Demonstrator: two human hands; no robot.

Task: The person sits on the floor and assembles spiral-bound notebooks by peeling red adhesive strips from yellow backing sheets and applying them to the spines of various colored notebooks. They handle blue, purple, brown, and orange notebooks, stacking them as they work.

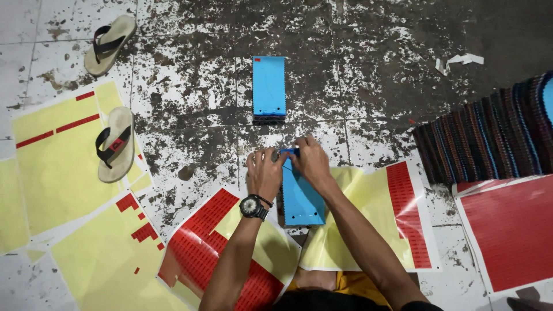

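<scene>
Stained, speckled floor tiles (190, 86) fill my view, and everything is spread flat on them within arm's reach. Far left I see yellow backing sheets (55, 167) with only a few red strips left on them, laid out side by side so each stays visible. Two flip-flops sit there too, one (109, 44) on bare tile, the other (116, 144) resting on the edge of a yellow sheet, apparently kicked off out of the way.

Lower centre, a sheet of red stickers (201, 247) lies under my left forearm, close enough to reach. My left hand (266, 171), with a black wristwatch (252, 207) on its wrist, is curled with fingertips pressing the top left edge of a blue rectangular pack (300, 198), seemingly steadying it on the floor. That pack lies just in front of my knees, partly on another yellow sheet (351, 230).

My right hand (311, 161) pinches at the pack's top end, fingers closed on something small and blue there; I cannot tell exactly what. Beyond both hands, a second blue pack (269, 87) lies well apart on bare tile, lengthwise.

To the right sit a column of red stickers (406, 213), a striped woven mat (489, 135), a full red sheet (512, 230), and a scrap of white paper (461, 60) further away.
</scene>
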